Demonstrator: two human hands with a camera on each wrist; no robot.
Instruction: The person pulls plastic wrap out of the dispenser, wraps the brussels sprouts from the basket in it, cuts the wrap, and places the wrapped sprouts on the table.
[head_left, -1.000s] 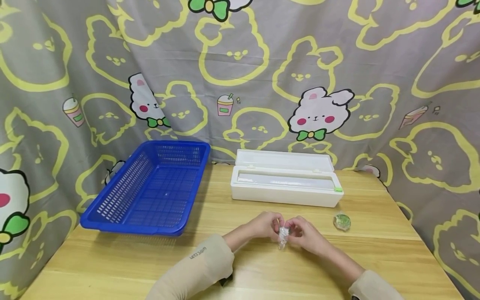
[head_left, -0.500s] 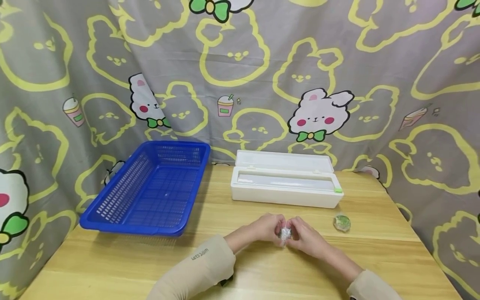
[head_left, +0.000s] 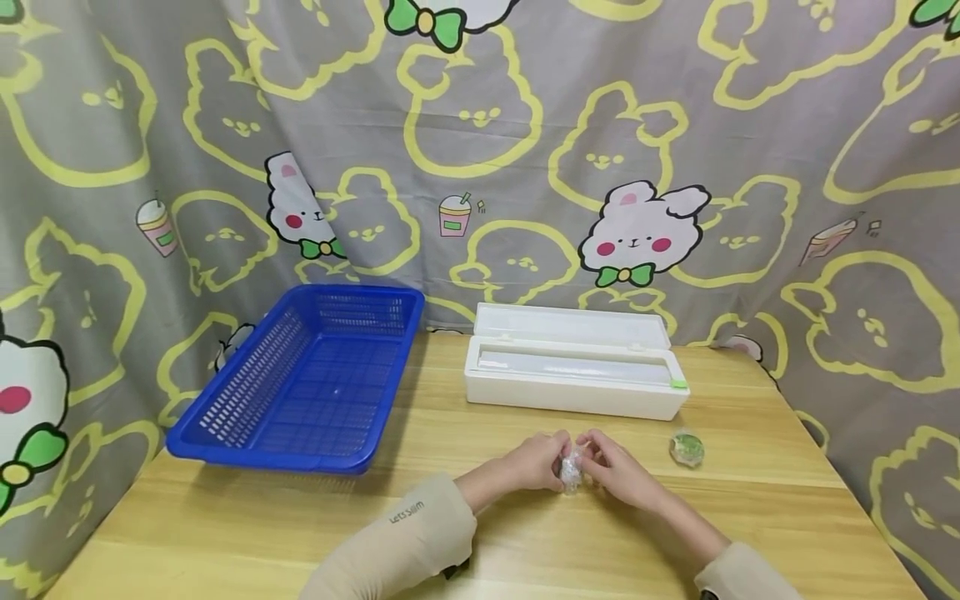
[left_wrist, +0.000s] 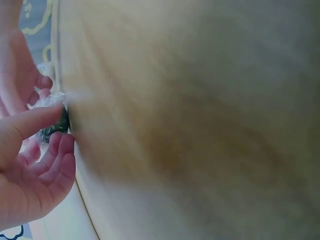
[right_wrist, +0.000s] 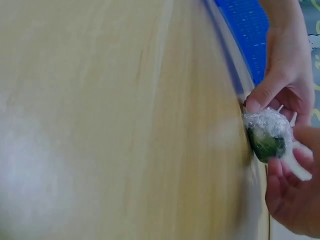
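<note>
Both hands meet over the table around a small dark green piece wrapped in crinkled cling film [right_wrist: 267, 137]. My left hand [head_left: 536, 462] pinches it; in the left wrist view its thumb [left_wrist: 42, 117] lies across the film, with the fingers curled below. From the other side my right hand [head_left: 618, 471] holds the film's edge, its fingertips right at the wrap in the right wrist view. Much of the green piece is hidden by fingers and bunched film. A second film-wrapped round green piece [head_left: 686, 449] lies on the table to the right of the hands.
Behind the hands stands a long white cling film dispenser [head_left: 573, 398] with its lid raised and a green slider at its right end. At the back left is a blue plastic basket [head_left: 367, 454]. A patterned curtain [head_left: 487, 125] hangs behind the wooden table [head_left: 750, 492].
The hands stay together at nearly the same spot while the fingers shift on the film. My right fingers have come slightly away from the left ones. The view has shifted slightly.
</note>
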